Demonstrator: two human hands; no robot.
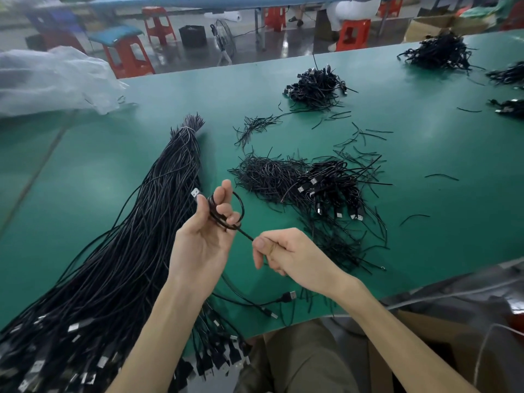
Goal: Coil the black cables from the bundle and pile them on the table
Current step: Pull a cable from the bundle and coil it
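A workshop floor with red plastic stools point(129, 53) lies beyond a wide green-topped table point(425, 148), and a crumpled clear plastic bag point(51, 80) sits at the table's far left corner.

The long bundle of black USB cables point(147, 222), tied with a band at its far end, stretches along the left side toward the near edge, where its plugs fan out. It looks thick, so most of the work appears to be left.

One thin black cable point(226, 212) is mid-coil. The left hand point(198, 245) has its fingers curled through several loops, with the silver plug end sticking up beside the thumb. The right hand point(286, 253), just beside it, pinches the free tail between thumb and curled fingers, and the short run between the hands is taut. This coil seems nearly wound, though not yet bound or set down.

A pile of finished coiled cables point(331, 188) lies right of centre, touching a heap of short black twist ties point(266, 174). A second coiled pile point(314, 83) sits farther back, and a larger one point(439, 52) sits at the far right, well apart. A fair number are done; many more wait.
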